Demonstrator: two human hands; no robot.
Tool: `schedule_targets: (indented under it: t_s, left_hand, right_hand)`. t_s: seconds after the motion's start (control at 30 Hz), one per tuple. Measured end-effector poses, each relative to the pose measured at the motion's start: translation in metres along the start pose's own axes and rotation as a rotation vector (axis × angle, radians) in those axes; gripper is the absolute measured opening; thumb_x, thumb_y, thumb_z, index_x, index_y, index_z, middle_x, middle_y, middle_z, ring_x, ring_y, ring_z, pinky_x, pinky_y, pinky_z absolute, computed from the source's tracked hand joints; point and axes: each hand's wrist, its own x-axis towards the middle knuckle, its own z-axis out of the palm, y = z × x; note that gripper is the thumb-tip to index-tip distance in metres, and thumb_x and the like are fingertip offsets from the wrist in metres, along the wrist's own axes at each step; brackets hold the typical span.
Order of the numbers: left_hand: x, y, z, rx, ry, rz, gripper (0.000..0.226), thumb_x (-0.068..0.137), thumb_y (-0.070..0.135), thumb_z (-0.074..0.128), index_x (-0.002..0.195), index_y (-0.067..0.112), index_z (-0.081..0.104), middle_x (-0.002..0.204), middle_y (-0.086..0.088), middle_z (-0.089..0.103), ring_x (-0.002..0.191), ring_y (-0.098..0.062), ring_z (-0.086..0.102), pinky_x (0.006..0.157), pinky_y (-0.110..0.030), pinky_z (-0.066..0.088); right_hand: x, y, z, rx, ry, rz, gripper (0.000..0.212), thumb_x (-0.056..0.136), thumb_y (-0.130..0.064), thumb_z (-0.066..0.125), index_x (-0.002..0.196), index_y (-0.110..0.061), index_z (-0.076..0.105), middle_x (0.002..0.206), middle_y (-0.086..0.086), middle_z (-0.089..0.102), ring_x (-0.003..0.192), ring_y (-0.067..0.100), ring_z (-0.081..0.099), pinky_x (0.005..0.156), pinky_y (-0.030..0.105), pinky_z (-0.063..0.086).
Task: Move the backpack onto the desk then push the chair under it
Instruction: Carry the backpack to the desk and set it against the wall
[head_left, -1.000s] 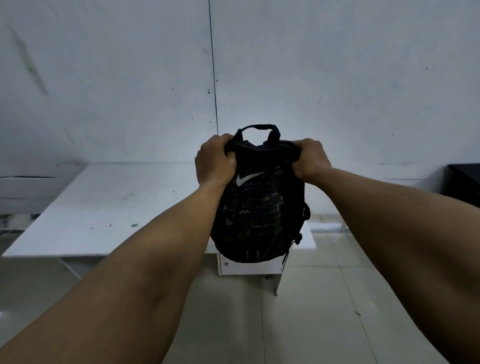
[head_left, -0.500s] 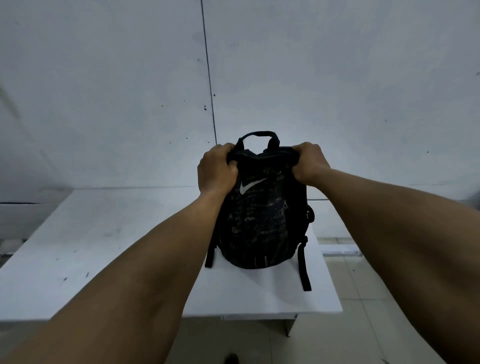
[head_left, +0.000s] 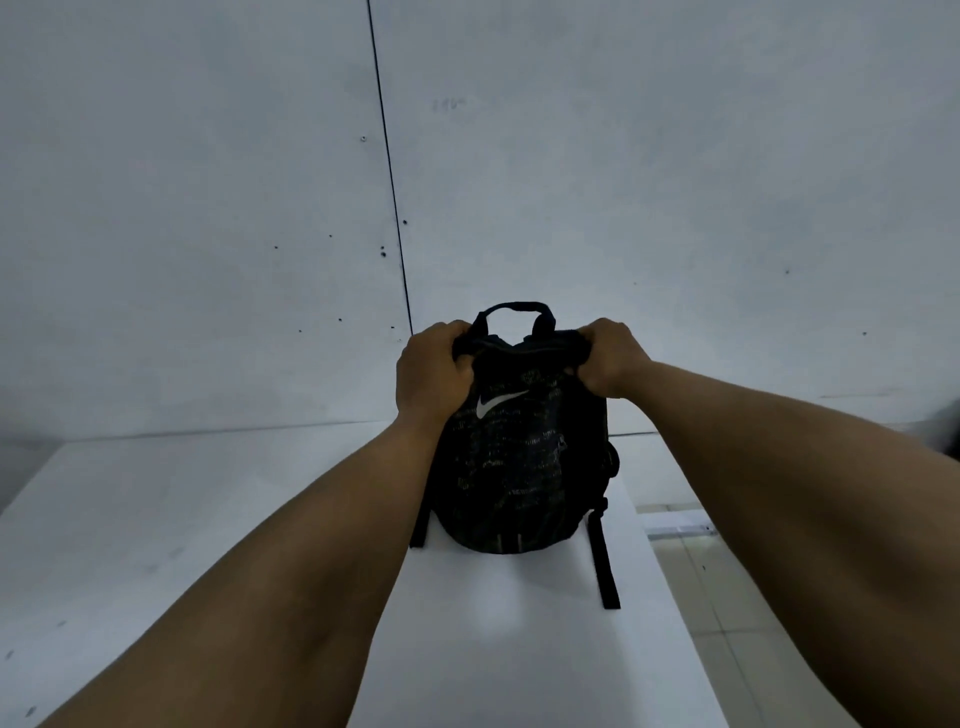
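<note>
Standing upright near the desk's (head_left: 182, 519) right edge, backpack (head_left: 519, 467) base seems to rest on the top. Left hand (head_left: 431, 374) and right hand (head_left: 610, 358) each clench its upper corners. Release pending; chair unseen, push remains.

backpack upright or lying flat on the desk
Upright. The backpack stands on its base on the desk, top handle up, both hands gripping its top corners.
</note>
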Motion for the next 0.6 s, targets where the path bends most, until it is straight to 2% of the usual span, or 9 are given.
schedule_targets:
  t_s: [0.2, 0.37, 0.5, 0.6]
  left_hand:
    - [0.043, -0.005, 0.026, 0.048, 0.001, 0.032, 0.029, 0.079, 0.012, 0.059, 0.099, 0.030, 0.072, 0.084, 0.011, 0.069, 0.073, -0.010, 0.060, 0.063, -0.025, 0.042]
    - [0.081, -0.018, 0.054, 0.171, -0.020, 0.036, 0.027, 0.083, 0.014, 0.058, 0.102, 0.027, 0.072, 0.089, 0.006, 0.070, 0.080, -0.017, 0.063, 0.064, -0.026, 0.044]
    - [0.108, -0.030, 0.068, 0.286, 0.011, 0.023, 0.026, 0.084, 0.017, 0.059, 0.104, 0.029, 0.072, 0.087, -0.001, 0.067, 0.087, -0.023, 0.059, 0.064, -0.029, 0.042]
    - [0.123, -0.041, 0.076, 0.305, 0.058, -0.055, 0.023, 0.086, 0.024, 0.060, 0.103, 0.033, 0.073, 0.088, -0.007, 0.058, 0.074, -0.024, 0.051, 0.066, -0.030, 0.044]
  right_hand:
    - [0.048, 0.017, 0.000, 0.006, -0.022, 0.026, 0.016, 0.080, -0.005, 0.069, 0.096, -0.005, 0.071, 0.089, 0.009, 0.066, 0.084, 0.023, 0.061, 0.070, 0.027, 0.043]
    - [0.093, 0.031, 0.002, -0.043, -0.065, 0.024, 0.017, 0.081, -0.010, 0.068, 0.098, -0.006, 0.070, 0.095, 0.012, 0.068, 0.090, 0.029, 0.064, 0.071, 0.029, 0.046]
    - [0.132, 0.035, 0.007, -0.108, -0.092, 0.022, 0.029, 0.083, -0.020, 0.069, 0.111, -0.015, 0.068, 0.103, 0.007, 0.068, 0.094, 0.027, 0.063, 0.074, 0.032, 0.047]
    - [0.160, 0.036, 0.015, -0.122, -0.098, -0.002, 0.030, 0.083, -0.022, 0.069, 0.113, -0.017, 0.068, 0.105, 0.007, 0.068, 0.090, 0.026, 0.061, 0.073, 0.032, 0.045]
